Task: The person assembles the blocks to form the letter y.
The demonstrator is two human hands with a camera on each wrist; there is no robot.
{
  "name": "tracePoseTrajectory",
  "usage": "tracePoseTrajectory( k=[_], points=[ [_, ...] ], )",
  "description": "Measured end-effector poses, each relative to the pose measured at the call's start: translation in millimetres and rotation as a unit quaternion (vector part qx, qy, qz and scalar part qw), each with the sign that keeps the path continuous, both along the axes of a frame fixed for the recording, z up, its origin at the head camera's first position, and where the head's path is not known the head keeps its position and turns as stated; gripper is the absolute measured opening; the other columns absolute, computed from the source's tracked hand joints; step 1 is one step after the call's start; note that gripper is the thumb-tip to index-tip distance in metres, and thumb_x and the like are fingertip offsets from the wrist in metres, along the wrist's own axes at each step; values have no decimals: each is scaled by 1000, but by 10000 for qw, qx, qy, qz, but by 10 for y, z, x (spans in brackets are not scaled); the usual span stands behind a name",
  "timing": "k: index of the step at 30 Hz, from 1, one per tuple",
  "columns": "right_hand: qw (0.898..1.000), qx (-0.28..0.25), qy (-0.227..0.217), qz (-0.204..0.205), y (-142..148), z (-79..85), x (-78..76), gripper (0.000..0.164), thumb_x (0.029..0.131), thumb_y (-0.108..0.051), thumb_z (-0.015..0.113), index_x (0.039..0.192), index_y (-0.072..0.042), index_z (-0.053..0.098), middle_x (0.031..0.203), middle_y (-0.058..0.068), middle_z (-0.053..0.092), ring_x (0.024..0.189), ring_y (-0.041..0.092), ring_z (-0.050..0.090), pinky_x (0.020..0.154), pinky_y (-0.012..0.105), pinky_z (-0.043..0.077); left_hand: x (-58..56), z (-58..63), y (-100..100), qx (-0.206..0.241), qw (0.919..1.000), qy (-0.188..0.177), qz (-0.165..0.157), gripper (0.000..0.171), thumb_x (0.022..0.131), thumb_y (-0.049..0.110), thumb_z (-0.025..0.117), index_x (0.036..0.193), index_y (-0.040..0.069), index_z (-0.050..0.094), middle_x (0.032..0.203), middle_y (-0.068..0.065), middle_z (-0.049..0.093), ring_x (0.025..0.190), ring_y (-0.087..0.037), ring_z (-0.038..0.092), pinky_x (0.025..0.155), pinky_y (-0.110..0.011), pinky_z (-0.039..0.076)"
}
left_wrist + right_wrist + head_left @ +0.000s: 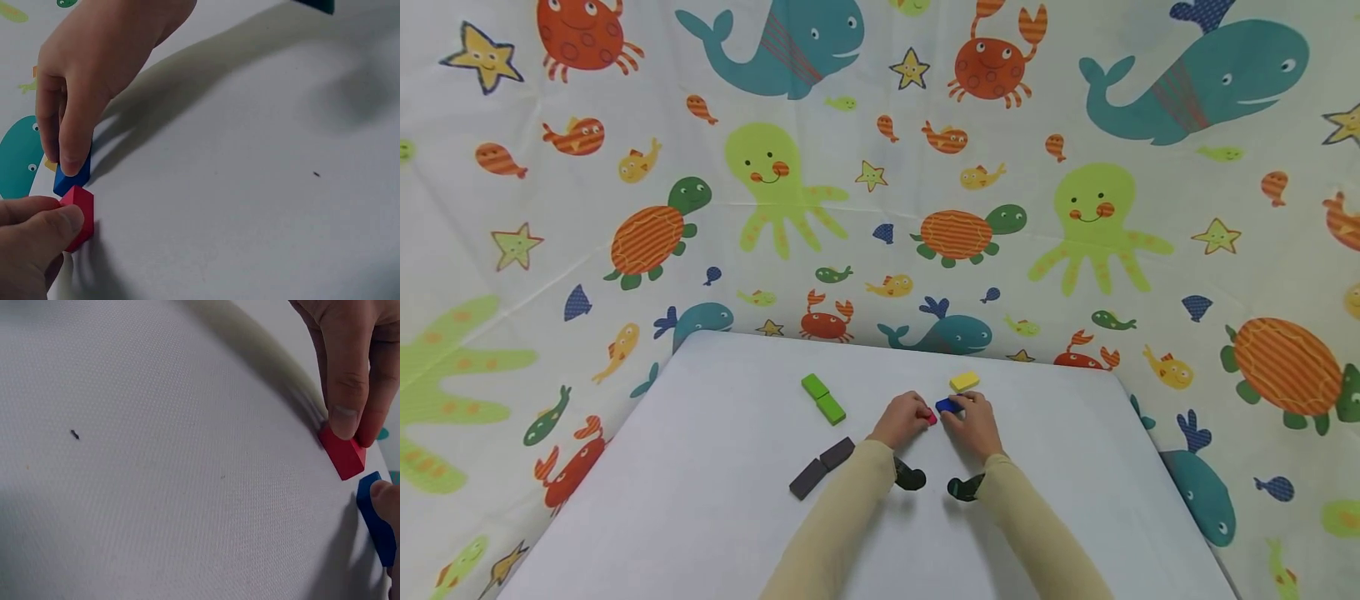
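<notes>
My left hand (901, 421) pinches a small red block (931, 417) between thumb and fingers, low at the white table. In the left wrist view the thumb lies over one face of this red block (83, 219). Just to the right, my right hand (976, 427) pinches a blue block (947, 406) from above. The right wrist view has the blue block (377, 524) beside the red block (344, 453), a narrow gap between their ends. Part of each block is hidden by the fingers.
Behind the right hand lies a yellow block (964, 382). Two green blocks (823, 398) lie end to end at the back left, and two dark blocks (822, 467) near the left forearm. A sea-animal cloth (880, 183) hangs behind the white table (685, 500).
</notes>
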State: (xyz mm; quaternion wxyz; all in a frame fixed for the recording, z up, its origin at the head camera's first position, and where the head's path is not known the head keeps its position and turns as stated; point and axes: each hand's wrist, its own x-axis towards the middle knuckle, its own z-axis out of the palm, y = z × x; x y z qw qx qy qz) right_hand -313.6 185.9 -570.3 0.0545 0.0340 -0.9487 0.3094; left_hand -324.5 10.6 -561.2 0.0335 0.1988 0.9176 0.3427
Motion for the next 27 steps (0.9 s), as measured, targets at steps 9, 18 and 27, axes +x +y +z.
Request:
tracePoseTrajectory(
  k=[9,18,27],
  points=[
    [9997,22,130,181,-18,-8,16,38,90,-22,72,123,-4,67,133,24,51,124,40,47,105,55,37,-8,-4,-17,13,9998,-173,45,9,86,10,75,94,7,78,98,-1,61,90,-16,57,87,-29,51],
    [9991,15,365,195,-35,-52,12,39,88,-24,74,120,-3,67,128,24,54,119,38,50,104,53,39,-22,-26,-2,46,9999,-3,-115,8,86,10,75,92,6,78,96,-1,60,88,-14,56,85,-28,50],
    [9996,-29,259,87,-43,-69,16,39,89,-25,73,121,-4,67,129,22,53,121,37,50,105,52,39,-24,-45,2,-38,9999,106,-84,7,86,12,75,90,7,79,95,-1,60,86,-14,56,83,-27,51]
  ],
)
